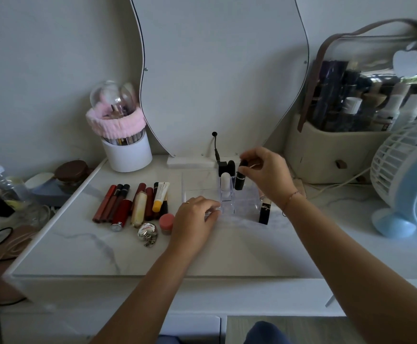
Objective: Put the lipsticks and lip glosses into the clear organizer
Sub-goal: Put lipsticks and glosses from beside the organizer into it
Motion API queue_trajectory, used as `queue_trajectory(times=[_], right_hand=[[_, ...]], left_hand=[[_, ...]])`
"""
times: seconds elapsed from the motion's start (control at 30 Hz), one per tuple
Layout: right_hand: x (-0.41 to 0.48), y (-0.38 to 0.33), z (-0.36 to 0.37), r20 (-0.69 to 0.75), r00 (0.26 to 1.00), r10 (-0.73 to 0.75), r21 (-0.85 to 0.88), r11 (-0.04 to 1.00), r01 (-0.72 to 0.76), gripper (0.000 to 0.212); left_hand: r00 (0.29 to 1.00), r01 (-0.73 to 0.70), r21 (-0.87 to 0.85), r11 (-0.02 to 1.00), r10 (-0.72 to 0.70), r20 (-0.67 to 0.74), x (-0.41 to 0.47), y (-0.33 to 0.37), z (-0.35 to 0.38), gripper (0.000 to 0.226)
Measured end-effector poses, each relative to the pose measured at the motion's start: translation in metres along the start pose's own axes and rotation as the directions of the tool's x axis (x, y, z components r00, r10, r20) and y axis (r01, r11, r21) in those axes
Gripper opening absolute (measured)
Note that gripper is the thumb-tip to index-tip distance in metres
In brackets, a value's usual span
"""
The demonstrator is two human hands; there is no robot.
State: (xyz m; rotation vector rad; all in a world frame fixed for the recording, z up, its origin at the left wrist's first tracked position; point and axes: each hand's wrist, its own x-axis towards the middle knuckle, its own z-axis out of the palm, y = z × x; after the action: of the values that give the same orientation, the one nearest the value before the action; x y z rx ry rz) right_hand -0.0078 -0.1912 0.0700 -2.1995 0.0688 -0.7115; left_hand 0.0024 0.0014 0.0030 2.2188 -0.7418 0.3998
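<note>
The clear organizer (197,184) stands on the marble tray, behind my hands. Black lipsticks (226,167) and a white tube (225,182) stand upright in its compartments. My right hand (268,173) pinches the top of a black lipstick (239,183) that is partly down in a cell. My left hand (197,219) rests against the organizer's front left corner, steadying it. A black and gold lipstick (265,211) stands at the organizer's front right. Left of it lie several red lip glosses (111,202), a cream tube (139,208) and a yellow-capped tube (160,196).
A silver keyring (147,232) and a pink pot (167,223) lie near my left hand. A white brush holder (128,151) stands at the back left, a mirror (222,70) behind, a cosmetics case (351,135) and a blue fan (411,180) to the right.
</note>
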Motion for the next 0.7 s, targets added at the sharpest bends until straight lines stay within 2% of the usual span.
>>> queue_trajectory(times=[0.13, 0.33, 0.47, 0.53, 0.63, 0.7], right_hand=[[-0.005, 0.009, 0.007, 0.034, 0.999, -0.014, -0.045, 0.999, 0.015, 0.022], [-0.008, 0.004, 0.0, 0.045, 0.999, -0.012, -0.013, 1.0, 0.013, 0.028], [-0.015, 0.009, -0.032, -0.005, 0.997, 0.077, 0.016, 0.997, -0.077, 0.029], [-0.027, 0.015, -0.043, 0.01, 0.992, 0.124, -0.061, 0.99, -0.123, 0.029], [-0.05, 0.025, -0.042, 0.11, 0.985, 0.135, -0.266, 0.959, -0.101, 0.035], [-0.062, 0.03, -0.037, 0.175, 0.97, 0.171, -0.339, 0.935, -0.103, 0.043]], left_hand=[[1.0, -0.002, -0.004, 1.0, 0.002, -0.001, 0.0, 0.0, 0.0, 0.017], [1.0, 0.001, -0.006, 1.0, -0.001, -0.005, 0.0, 0.001, 0.0, 0.016], [1.0, -0.005, -0.007, 1.0, 0.005, -0.009, 0.0, 0.0, 0.001, 0.016], [1.0, -0.012, -0.008, 1.0, 0.012, -0.012, 0.0, 0.0, 0.002, 0.016], [1.0, -0.021, -0.008, 1.0, 0.021, -0.019, 0.0, -0.001, 0.003, 0.015], [0.999, -0.024, -0.007, 1.0, 0.024, -0.024, 0.0, -0.001, 0.002, 0.014]])
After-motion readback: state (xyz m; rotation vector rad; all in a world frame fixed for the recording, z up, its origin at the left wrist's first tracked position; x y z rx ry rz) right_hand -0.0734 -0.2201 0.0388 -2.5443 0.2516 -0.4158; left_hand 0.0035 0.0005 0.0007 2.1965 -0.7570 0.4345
